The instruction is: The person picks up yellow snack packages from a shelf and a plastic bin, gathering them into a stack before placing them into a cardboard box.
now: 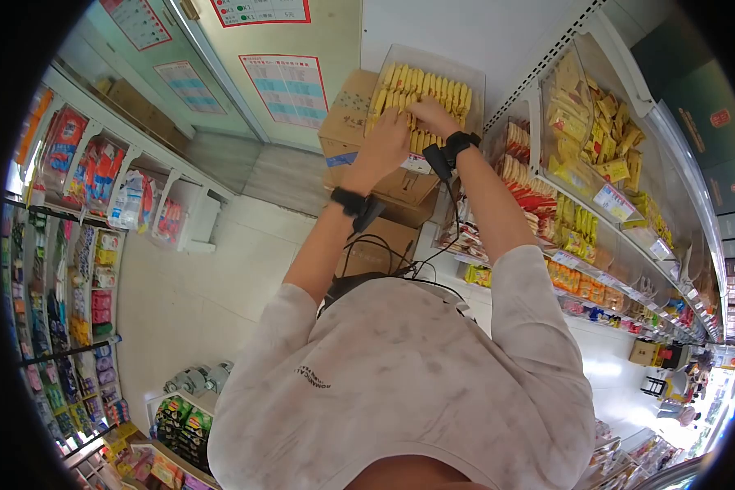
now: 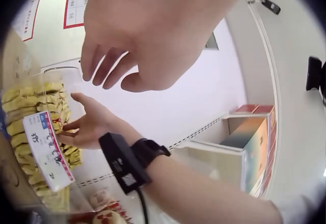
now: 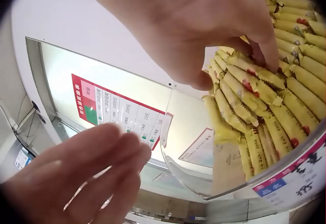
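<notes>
Slim yellow wrapped snack packets (image 1: 425, 84) stand in close rows inside a clear plastic bin (image 1: 475, 61), with a handwritten label (image 2: 48, 150) on its front. My right hand (image 1: 434, 117) is over the bin. In the right wrist view, the fingers of the right hand (image 3: 209, 35) reach down among the packets (image 3: 254, 89), with the thumb apart at the row's end. My left hand (image 1: 388, 140) is above the bin's left side. In the left wrist view, the left hand (image 2: 140, 35) has loosely extended fingers and holds nothing; the right wrist view also shows the left hand (image 3: 97, 170) beside the bin.
Cardboard boxes (image 1: 347, 114) stand under and beside the bin. Shelves of packaged snacks (image 1: 576, 192) run along the right, with more clear bins of yellow packets (image 1: 596, 122). Goods racks (image 1: 73, 278) line the left. Black cables (image 1: 384, 249) hang in front of the body.
</notes>
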`<action>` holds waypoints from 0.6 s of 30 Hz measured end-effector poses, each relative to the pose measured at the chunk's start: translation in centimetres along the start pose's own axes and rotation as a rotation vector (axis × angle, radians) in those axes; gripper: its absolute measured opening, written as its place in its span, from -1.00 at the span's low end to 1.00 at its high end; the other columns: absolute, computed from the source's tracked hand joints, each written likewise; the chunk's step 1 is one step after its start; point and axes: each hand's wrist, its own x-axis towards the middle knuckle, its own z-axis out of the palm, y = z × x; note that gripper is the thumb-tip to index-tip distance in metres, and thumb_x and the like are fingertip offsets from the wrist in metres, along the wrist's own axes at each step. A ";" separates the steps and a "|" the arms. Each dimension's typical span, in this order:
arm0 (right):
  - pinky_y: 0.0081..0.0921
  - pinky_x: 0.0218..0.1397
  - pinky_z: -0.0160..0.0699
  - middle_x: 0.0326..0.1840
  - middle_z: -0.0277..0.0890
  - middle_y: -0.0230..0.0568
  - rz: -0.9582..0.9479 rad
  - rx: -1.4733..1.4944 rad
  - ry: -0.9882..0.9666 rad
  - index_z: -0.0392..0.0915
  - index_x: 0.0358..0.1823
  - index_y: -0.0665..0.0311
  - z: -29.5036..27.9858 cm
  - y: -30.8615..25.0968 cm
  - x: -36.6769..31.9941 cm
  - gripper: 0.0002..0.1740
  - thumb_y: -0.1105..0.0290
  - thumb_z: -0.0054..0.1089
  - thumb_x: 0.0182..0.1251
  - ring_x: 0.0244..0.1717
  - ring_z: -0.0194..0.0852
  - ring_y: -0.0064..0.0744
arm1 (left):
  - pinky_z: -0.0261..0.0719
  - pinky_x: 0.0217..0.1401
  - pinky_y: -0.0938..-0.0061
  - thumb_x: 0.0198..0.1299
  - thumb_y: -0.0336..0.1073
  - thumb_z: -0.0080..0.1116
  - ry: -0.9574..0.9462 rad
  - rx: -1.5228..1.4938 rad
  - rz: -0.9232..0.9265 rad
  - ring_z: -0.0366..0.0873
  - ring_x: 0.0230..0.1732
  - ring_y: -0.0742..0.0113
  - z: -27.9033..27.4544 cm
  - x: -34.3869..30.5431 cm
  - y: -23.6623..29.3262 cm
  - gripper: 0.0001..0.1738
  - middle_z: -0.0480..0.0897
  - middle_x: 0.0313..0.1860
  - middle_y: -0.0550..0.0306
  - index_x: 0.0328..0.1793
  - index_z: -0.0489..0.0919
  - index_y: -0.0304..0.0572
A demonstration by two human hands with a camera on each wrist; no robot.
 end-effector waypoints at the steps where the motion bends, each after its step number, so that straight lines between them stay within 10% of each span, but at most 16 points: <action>1: -0.37 -0.59 0.14 -0.65 0.32 -0.21 0.019 0.080 -0.035 0.50 -0.41 0.49 -0.2 0.0 -0.1 -0.65 0.30 0.37 0.28 -0.68 0.23 -0.40 | 0.57 0.20 0.03 0.39 -0.34 0.04 -0.051 0.062 0.023 0.52 0.21 -0.22 0.7 0.5 -0.5 -0.60 0.55 0.19 -0.31 0.24 0.50 -0.51; 7: -0.42 -0.31 0.73 -0.36 0.58 -0.18 0.023 -0.031 0.063 0.53 -0.27 0.50 0.6 -0.7 -2.7 -0.71 0.36 0.36 0.32 -0.39 0.68 -0.35 | 0.51 0.36 0.01 0.34 -0.14 0.09 -0.131 0.355 0.037 0.40 0.44 -0.30 6.5 0.6 -4.5 -0.39 0.49 0.32 -0.42 0.31 0.44 -0.60; 10: -0.43 -0.07 0.83 -0.23 0.63 -0.11 0.038 -0.071 -0.017 0.55 -0.27 0.52 0.2 -0.9 -3.2 -0.72 0.37 0.36 0.32 -0.21 0.77 -0.30 | 0.37 0.51 0.01 0.33 -0.17 0.10 -0.032 0.442 0.011 0.30 0.52 -0.38 7.7 -0.3 -4.6 -0.30 0.41 0.42 -0.51 0.42 0.35 -0.65; 18: -0.41 -0.18 0.79 -0.29 0.64 -0.03 -0.012 0.192 0.001 0.54 -0.32 0.59 0.9 0.1 -2.4 -0.72 0.44 0.38 0.29 -0.26 0.77 -0.27 | 0.39 0.51 0.00 0.23 -0.24 0.12 0.025 0.296 -0.058 0.20 0.59 -0.38 7.7 -0.5 -4.0 -0.23 0.31 0.51 -0.51 0.51 0.25 -0.56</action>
